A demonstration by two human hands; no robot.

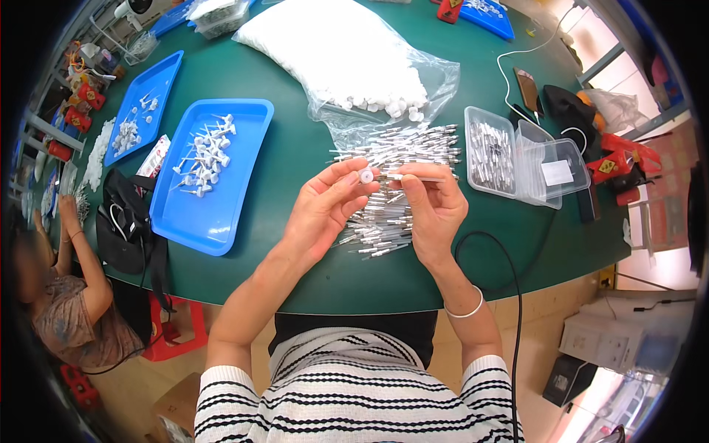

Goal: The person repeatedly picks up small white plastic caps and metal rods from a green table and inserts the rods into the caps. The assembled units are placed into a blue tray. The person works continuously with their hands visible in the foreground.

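Over the middle of the green table, my left hand pinches a small round white cap between thumb and fingers. My right hand grips a thin white and silver rod, held level, its tip pointing at the cap. Whether the two parts touch is too small to tell. Beneath and beyond both hands spreads a pile of similar slim rods. Behind it lies a large clear plastic bag spilling white caps.
To the left, a blue tray holds several caps with rods attached; another blue tray lies beyond. A clear box of rods and a clear lid lie right. A black cable crosses the table edge. Another person works at left.
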